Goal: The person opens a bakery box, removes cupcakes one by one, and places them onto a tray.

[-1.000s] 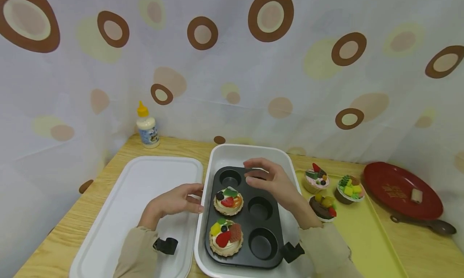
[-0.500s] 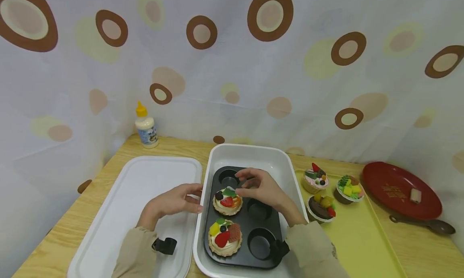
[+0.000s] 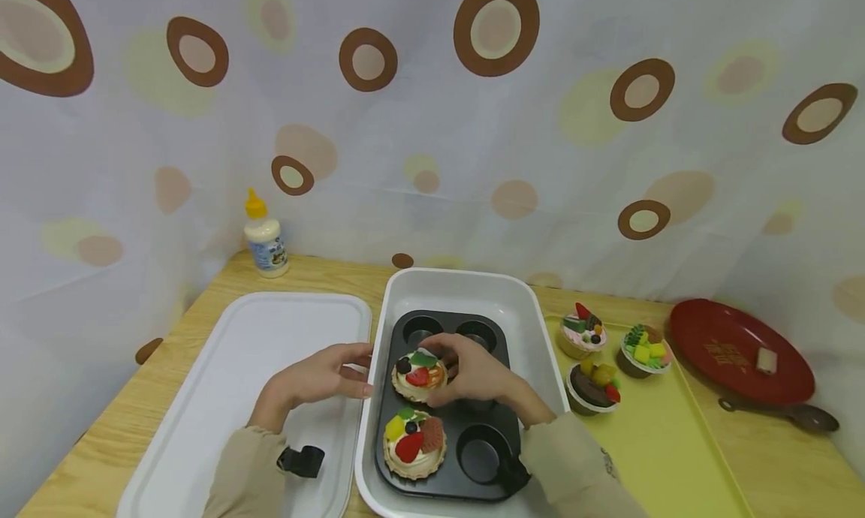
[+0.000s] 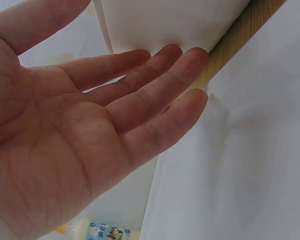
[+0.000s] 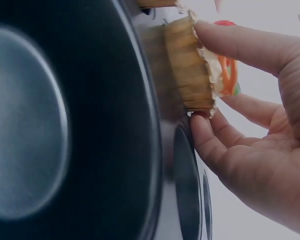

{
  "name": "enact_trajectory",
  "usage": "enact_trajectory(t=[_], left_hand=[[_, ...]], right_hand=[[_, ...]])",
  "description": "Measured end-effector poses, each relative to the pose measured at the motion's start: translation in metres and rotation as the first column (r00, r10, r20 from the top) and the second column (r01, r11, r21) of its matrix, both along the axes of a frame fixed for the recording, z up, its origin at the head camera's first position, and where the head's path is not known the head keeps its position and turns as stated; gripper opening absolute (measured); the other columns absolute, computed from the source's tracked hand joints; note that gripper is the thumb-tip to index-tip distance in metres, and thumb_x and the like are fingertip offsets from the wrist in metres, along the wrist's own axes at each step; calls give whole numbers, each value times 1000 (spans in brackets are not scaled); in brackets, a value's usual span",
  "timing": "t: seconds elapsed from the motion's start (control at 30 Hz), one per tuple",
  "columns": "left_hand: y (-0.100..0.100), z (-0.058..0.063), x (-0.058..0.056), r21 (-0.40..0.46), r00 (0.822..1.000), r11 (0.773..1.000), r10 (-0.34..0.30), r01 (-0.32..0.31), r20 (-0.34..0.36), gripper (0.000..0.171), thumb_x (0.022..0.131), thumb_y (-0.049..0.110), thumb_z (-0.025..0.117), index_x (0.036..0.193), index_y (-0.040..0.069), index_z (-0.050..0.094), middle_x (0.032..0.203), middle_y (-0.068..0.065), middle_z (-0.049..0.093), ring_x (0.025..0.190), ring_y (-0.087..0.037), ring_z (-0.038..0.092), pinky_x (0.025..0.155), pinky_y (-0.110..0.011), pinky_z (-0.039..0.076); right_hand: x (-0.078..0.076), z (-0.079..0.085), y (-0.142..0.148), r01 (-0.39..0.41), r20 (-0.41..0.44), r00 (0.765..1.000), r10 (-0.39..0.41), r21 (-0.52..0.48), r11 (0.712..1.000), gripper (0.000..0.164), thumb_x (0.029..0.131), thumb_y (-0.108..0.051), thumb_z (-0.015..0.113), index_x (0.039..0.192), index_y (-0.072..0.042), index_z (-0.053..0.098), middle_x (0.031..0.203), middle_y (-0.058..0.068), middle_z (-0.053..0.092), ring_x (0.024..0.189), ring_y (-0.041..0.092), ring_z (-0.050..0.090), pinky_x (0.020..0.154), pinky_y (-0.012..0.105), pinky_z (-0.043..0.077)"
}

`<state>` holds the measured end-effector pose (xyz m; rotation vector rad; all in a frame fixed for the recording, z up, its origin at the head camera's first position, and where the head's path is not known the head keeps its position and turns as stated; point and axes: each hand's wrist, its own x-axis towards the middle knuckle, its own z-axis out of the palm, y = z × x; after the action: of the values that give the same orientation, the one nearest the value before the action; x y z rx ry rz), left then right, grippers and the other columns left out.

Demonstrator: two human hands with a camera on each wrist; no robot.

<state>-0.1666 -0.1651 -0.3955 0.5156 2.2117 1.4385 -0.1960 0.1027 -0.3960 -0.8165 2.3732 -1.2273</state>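
A fruit tart (image 3: 417,374) with berries and a green leaf sits in the left column of a dark muffin pan (image 3: 442,488). My right hand (image 3: 469,368) reaches across the pan and pinches this tart by its rim. In the right wrist view the thumb is at one side of its fluted crust (image 5: 187,62) and the fingertips at the other. A second fruit tart (image 3: 414,443), topped with a strawberry and a biscuit, lies nearer in the same column. Fingers relaxed, my left hand (image 3: 324,375) is at the left wall of the deep white tray (image 3: 466,281) holding the pan.
A flat white tray (image 3: 270,368) lies to the left, with a yellow-capped bottle (image 3: 266,240) behind it. On the yellow tray (image 3: 649,443) at right stand three cupcakes (image 3: 592,386). Beyond are a red plate (image 3: 743,353) and a dark spoon (image 3: 804,417).
My right hand has come down and to the left from above the pan onto the middle fruit tart and taken hold of it. The left hand stays at the tray's wall.
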Motion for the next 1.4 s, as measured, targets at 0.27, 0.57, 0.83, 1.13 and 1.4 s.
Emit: enact_trajectory(t=[0.27,0.57,0.83,1.13,1.4], left_hand=[[1,-2,-1,14,1000,1000,-6,6,3,68,84,12,69,141,-8,38,128,-23,54,114,-39,56,99,-53,43],[1,-3,-3,17,1000,1000,-9,9,1,68,84,12,69,142,-7,38,128,-23,54,114,-38,56,99,-53,43],[1,-1,-2,15,1000,1000,-10,10,-4,67,84,12,69,141,-8,39,128,-23,54,114,-39,56,98,-53,43],[1,0,-1,33,1000,999,-26,26,-8,68,85,11,68,142,-9,37,129,-25,53,114,-40,56,98,-52,44],[0,1,0,33,999,999,-28,28,-18,68,85,10,67,141,-10,35,129,-26,52,115,-41,56,98,-52,44]], right_hand=[[2,-5,-3,-3,-147,989,22,129,992,74,65,-17,86,129,2,54,107,7,55,90,16,52,77,27,49],[1,-7,-5,62,-315,949,-6,170,984,65,60,-22,88,117,-1,65,92,0,55,79,10,51,66,20,45],[-1,-10,-6,88,-374,927,-26,152,984,60,57,-24,88,109,-1,69,86,-2,55,76,9,51,63,19,45],[0,-12,-7,123,-374,925,-61,144,982,56,56,-24,88,107,-7,72,83,-6,58,77,9,54,67,22,48],[0,-4,-4,183,-159,970,-184,-15,983,62,63,-26,83,119,-7,65,99,0,68,82,13,63,71,28,54]])
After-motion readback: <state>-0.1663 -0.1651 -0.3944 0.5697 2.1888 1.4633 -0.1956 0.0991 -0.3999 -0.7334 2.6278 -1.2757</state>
